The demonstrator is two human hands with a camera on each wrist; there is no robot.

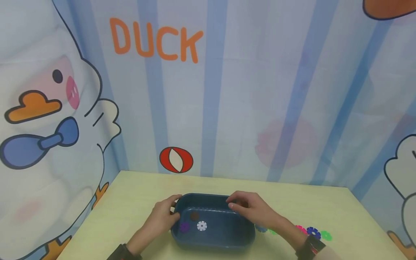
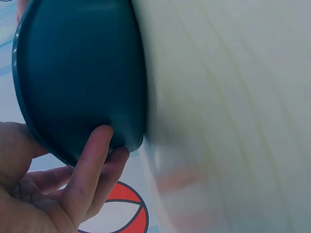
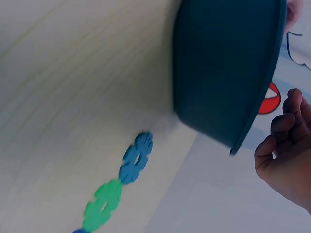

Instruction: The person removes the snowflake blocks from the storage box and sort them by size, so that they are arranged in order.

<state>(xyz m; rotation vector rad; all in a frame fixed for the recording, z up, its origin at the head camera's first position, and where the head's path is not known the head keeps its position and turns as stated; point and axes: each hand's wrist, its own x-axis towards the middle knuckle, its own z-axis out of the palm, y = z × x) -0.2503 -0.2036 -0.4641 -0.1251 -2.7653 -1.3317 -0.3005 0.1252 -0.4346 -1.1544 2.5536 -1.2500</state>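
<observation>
The left end of the dark blue basin is grasped by the left hand, whose thumb is laid over the rim while other fingers are pressed against the outer wall. The right hand is held at the far right part of the basin's rim, its fingers loosely bent with nothing seen in their grasp; in the right wrist view it is shown apart from the basin. The basin is set on the pale yellow bench, between the two hands. In its left half, three small discs are contained: a brown disc, a purple disc and, to the right of these, a white disc with a notched edge. Just beyond the basin's right end, a blue disc and a green disc are laid edge to edge on the bench. Farther right, past the right forearm, a pink disc, a dark blue disc and a light green disc are lined up. Behind the bench, a striped backdrop is hung, on which "DUCK" is printed in orange.
</observation>
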